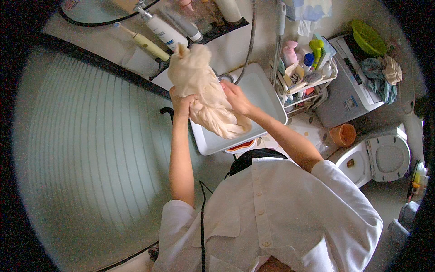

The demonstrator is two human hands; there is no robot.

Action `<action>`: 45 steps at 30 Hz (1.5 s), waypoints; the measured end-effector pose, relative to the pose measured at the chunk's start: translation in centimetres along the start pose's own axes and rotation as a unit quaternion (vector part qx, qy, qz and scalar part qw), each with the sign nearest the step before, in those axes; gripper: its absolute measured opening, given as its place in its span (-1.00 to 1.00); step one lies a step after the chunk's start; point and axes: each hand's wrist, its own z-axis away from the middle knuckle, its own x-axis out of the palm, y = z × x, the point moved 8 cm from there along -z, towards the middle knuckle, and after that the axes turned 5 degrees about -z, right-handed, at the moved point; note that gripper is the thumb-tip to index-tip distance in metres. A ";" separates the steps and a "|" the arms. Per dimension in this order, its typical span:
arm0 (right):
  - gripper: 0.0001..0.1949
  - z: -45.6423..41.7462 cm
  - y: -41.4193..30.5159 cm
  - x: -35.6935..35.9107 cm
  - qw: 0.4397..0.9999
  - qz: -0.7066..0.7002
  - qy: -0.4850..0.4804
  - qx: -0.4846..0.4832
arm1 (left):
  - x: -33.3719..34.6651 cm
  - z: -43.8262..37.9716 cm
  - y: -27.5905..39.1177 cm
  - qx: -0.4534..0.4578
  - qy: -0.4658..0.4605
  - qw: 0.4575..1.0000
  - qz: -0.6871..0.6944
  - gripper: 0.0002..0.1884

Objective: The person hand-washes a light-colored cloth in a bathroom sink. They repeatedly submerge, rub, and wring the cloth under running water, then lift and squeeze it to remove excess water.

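A bunched cream cloth (204, 74) hangs between my two hands above a white rectangular washbasin (268, 91). My left hand (183, 102) grips its left side, with the fingers sunk into the folds. On the opposite side, my right hand (237, 97) holds the cloth's right edge. The lower folds droop over the basin's near part and hide some of it. Partly covered behind the cloth is a metal faucet (227, 78), close to a grey hose (251, 44).
A shelf holds a pump bottle (164, 30) and an electric toothbrush (149, 46). Frosted ribbed glass (98, 146) stands on the left. To the right are a cluttered white rack (307, 85), a washing machine (343, 85), an orange bin (343, 135) and an open toilet (357, 166).
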 end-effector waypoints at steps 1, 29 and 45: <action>-0.58 0.0 0.2 0.1 0.994 -0.098 -0.010 0.043 | -0.6 -0.1 -0.6 0.000 0.002 0.999 0.033 -0.38; -0.48 0.2 3.6 -1.1 0.726 -0.647 0.163 0.164 | 4.0 3.2 -0.1 -0.103 -0.037 0.969 0.222 -0.56; -0.54 -0.3 4.4 -4.0 0.906 -0.403 0.044 0.126 | 3.3 4.2 -4.3 -0.165 -0.053 0.927 0.334 -0.46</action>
